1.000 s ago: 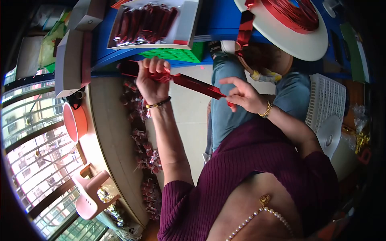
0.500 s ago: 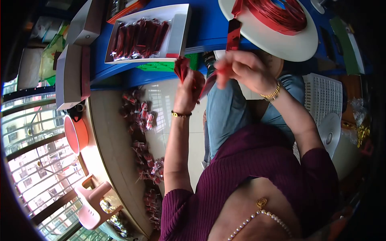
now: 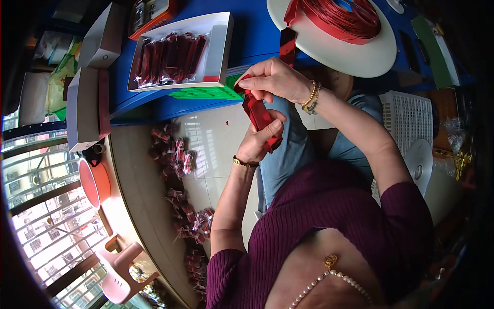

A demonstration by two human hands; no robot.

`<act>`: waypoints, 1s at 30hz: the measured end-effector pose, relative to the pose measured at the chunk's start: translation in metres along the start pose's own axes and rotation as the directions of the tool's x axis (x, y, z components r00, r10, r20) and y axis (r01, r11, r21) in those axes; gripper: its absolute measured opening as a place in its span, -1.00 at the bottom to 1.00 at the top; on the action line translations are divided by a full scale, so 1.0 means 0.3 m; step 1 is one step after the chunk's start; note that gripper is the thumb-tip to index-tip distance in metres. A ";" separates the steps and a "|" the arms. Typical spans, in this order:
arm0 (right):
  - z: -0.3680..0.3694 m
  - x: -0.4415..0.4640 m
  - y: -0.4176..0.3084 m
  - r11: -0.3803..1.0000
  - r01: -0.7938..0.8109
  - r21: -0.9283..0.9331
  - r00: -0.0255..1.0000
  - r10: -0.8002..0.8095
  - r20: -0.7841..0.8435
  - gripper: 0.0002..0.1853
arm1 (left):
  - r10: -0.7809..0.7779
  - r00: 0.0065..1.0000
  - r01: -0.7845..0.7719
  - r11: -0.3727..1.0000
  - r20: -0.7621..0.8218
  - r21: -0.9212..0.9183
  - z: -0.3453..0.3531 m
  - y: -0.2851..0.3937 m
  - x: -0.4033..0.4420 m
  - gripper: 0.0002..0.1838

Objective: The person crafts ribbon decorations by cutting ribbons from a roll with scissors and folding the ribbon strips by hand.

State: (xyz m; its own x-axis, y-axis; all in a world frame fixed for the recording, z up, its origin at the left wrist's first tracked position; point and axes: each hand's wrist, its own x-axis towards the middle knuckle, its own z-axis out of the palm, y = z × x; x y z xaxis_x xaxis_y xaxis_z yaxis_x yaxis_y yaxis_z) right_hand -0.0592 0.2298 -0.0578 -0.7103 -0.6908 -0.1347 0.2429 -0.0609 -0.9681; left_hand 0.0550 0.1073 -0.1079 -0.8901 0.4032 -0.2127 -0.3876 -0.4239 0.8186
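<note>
My left hand (image 3: pixel 257 141) is closed around a folded bundle of red ribbon (image 3: pixel 259 116), its thumb pressed along the front. Just above it, my right hand (image 3: pixel 275 81) pinches red material at the bundle's upper end, thumb and fingertips together. Behind the right hand, a strip of red ribbon (image 3: pixel 288 45) hangs over the blue table's edge. It leads up to a large coil of red ribbon (image 3: pixel 346 21) lying on a white round disc (image 3: pixel 360 59). To the left stands a white open box (image 3: pixel 218 51) holding several dark red packets in clear wrap (image 3: pixel 170 57).
A green basket (image 3: pixel 206 92) sits below the box, under the blue table (image 3: pixel 252 38). Several red-and-white bundles (image 3: pixel 180 154) lie on the floor at left. A white crate (image 3: pixel 409 123) stands at right. A pink chair (image 3: pixel 118 268) and an orange basin (image 3: pixel 94 183) are near the window.
My left hand has moved right and slightly down with the ribbon bundle. My right hand has moved left to the bundle's upper end. A small red speck now shows above the floor.
</note>
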 end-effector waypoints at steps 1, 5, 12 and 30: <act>0.002 0.004 -0.002 0.999 -0.003 -0.044 1.000 0.003 -0.001 -0.75 | -0.046 0.999 0.046 0.997 -0.011 -0.055 -0.004 -0.004 -0.001 -0.63; 0.006 0.015 0.008 0.996 0.046 -0.081 0.999 -0.047 -0.011 -0.76 | -0.025 0.999 0.030 0.987 0.031 -0.159 -0.017 -0.022 0.005 -0.69; 0.018 0.025 0.057 0.917 0.360 -0.171 0.929 -0.369 -0.029 -0.79 | -0.103 0.995 0.098 0.960 -0.004 -0.261 -0.025 -0.012 0.005 -0.68; -0.001 -0.005 0.121 0.898 0.292 -0.330 0.909 -0.368 -0.196 -0.83 | -0.067 0.993 0.056 0.993 -0.102 -0.103 0.011 -0.037 0.011 -0.71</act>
State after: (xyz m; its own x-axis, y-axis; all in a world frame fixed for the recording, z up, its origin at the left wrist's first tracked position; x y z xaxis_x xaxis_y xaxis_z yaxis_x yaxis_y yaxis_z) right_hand -0.0495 0.2290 -0.0928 -0.8644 -0.4646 0.1921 -0.2071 -0.0191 -0.9781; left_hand 0.0571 0.1160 -0.1161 -0.8819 0.3461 -0.3201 -0.4598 -0.4817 0.7460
